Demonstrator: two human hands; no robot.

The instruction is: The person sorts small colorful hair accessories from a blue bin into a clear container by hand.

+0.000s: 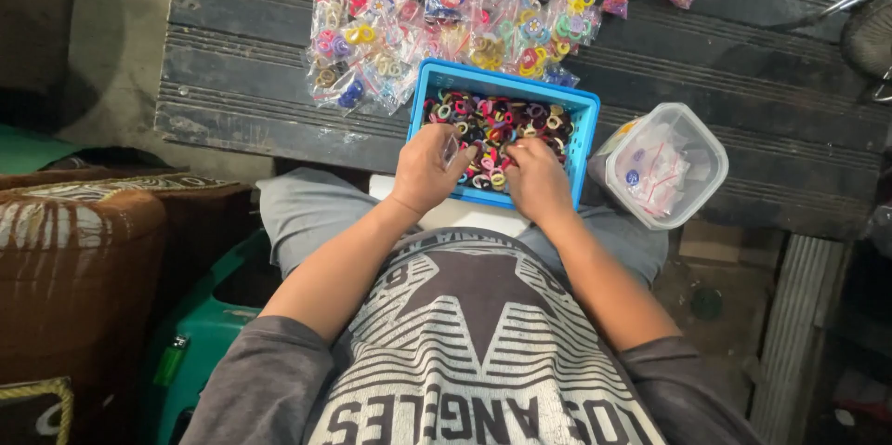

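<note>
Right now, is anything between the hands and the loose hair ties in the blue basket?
Nothing visible. Both the left hand and right hand are already over the near edge of the blue basket, fingers in the loose hair ties. The left hand also pinches a small clear bag.

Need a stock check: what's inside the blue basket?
The blue basket holds loose small hair ties in many colours. The left hand and right hand cover its near edge, so that part and the bottom are hidden.

I see a dark, grooved wooden worktop (pixel 725 83). On it lie a heap of small clear packets (pixel 446 18) of coloured hair ties and 1 clear lidded tub (pixel 664 166).
</note>
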